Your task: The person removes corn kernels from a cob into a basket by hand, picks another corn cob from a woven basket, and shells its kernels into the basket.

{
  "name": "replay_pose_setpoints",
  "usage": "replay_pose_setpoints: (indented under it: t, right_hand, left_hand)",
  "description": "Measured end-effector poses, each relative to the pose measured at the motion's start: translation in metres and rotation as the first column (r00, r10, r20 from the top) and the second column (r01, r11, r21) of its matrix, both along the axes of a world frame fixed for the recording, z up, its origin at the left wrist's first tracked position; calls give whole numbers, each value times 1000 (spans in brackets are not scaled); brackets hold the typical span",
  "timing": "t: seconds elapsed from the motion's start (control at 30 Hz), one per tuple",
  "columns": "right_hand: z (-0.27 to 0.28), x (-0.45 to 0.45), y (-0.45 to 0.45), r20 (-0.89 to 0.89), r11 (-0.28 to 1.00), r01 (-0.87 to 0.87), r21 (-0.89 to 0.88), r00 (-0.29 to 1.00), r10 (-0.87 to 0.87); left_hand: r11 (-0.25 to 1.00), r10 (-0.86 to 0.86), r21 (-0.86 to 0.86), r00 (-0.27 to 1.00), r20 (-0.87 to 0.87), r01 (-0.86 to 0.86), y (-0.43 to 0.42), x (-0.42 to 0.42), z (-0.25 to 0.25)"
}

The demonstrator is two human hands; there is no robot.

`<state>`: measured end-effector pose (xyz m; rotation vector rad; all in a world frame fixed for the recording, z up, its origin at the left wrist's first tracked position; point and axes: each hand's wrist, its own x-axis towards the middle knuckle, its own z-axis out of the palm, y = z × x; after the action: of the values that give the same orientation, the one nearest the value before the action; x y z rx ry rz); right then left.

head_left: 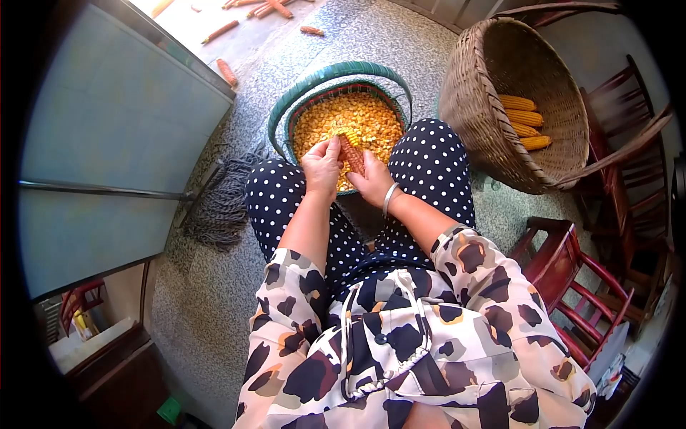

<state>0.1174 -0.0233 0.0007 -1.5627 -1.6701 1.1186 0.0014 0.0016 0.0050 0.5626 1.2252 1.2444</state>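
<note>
A partly shelled corn cob (351, 153) is held between my two hands, its bare reddish core showing and some yellow kernels left at the far end. My left hand (323, 166) pinches the cob near its kernel-covered tip. Wrapped round the lower, bare part is my right hand (374, 180), with a bracelet at the wrist. Just beneath both hands stands a green-rimmed basket (341, 70) with an arched handle, filled with loose corn kernels (312, 119). It sits between my knees.
At the right, a large wicker basket (463, 107) leans with several yellow corn ears (525, 118) inside. Red wooden chairs (564, 272) stand below it. A grey mop (227, 196) lies at the left by a pale door panel (107, 143). Bare cobs (220, 32) are scattered on the floor ahead.
</note>
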Motion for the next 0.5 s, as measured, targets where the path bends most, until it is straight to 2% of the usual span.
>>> replay_pose_setpoints:
  t: [0.1,0.17,0.3,0.4,0.43,0.5]
  right_hand:
    - [-2,0,-1,1,1000,23,19,1000,-23]
    - [-4,-1,-2,26,999,15,46,1000,-17]
    - [-2,-3,-6,74,998,-37,58,997,32]
    - [1,-2,-5,101,999,-45,-4,994,45]
    - [1,-2,-4,101,999,-44,-4,994,44]
    - [2,-1,-2,16,998,-55,-22,998,55]
  left_hand:
    - [1000,-2,13,1000,25,1,0,0,3]
    - [996,51,-85,976,211,-34,1,-1,8]
    - [990,94,-119,980,176,-74,1,-1,10]
    - [993,59,-110,992,110,-47,1,-3,1]
    - [998,33,-59,998,61,-29,1,-3,-1]
    - [1000,6,-7,1000,11,-6,1,-3,-2]
